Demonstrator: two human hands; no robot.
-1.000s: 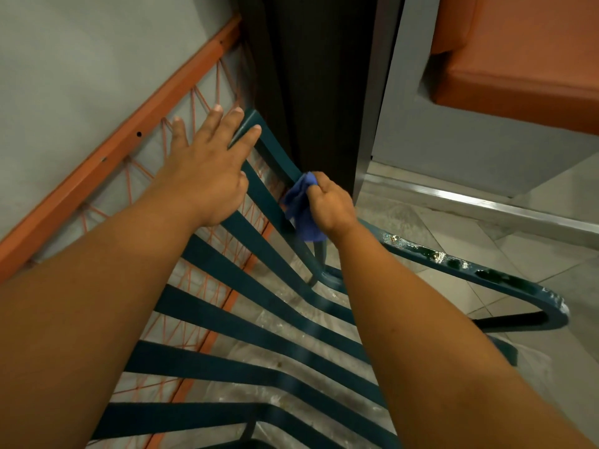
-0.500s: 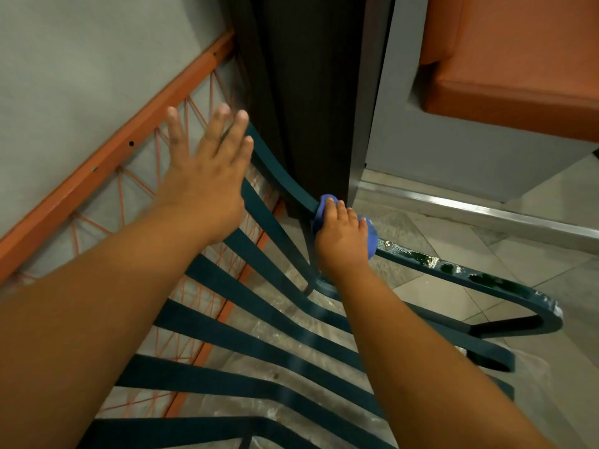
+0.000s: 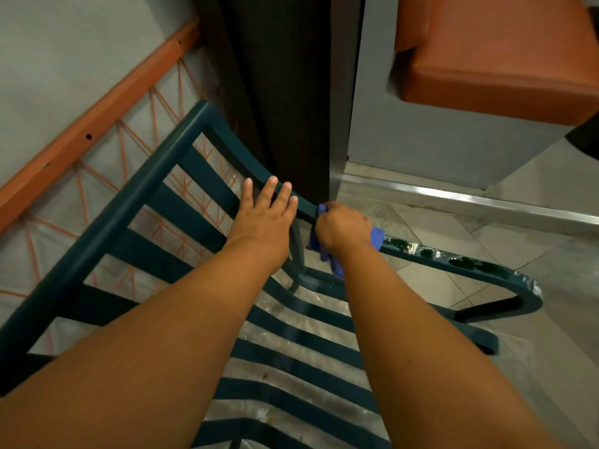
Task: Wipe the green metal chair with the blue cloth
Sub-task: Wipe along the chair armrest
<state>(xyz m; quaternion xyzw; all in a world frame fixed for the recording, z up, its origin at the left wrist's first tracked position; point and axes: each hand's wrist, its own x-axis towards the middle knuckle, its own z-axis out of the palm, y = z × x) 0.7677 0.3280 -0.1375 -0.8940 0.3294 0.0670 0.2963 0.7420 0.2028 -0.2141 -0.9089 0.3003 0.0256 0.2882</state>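
Note:
The green metal chair [image 3: 136,202] fills the lower view, its slatted back at left and its seat slats below my arms. My right hand [image 3: 343,226] grips the blue cloth [image 3: 376,239] around the spot where the right armrest meets the back frame; a tail of cloth hangs below my wrist. My left hand [image 3: 262,215] rests flat on the right side of the backrest, fingers straight and touching the frame rail. The armrest [image 3: 460,264] beyond the cloth shows chipped paint and white specks.
An orange-framed rope chair [image 3: 97,118] stands behind the green chair against a grey wall. A dark post [image 3: 285,92] rises just behind my hands. An orange cushioned seat [image 3: 502,56] is at upper right. Tiled floor [image 3: 534,222] lies to the right.
My left hand slid down from the top of the backrest to the frame rail beside my right hand. My right hand has closed tighter round the cloth at the armrest joint. The camera view shifted back.

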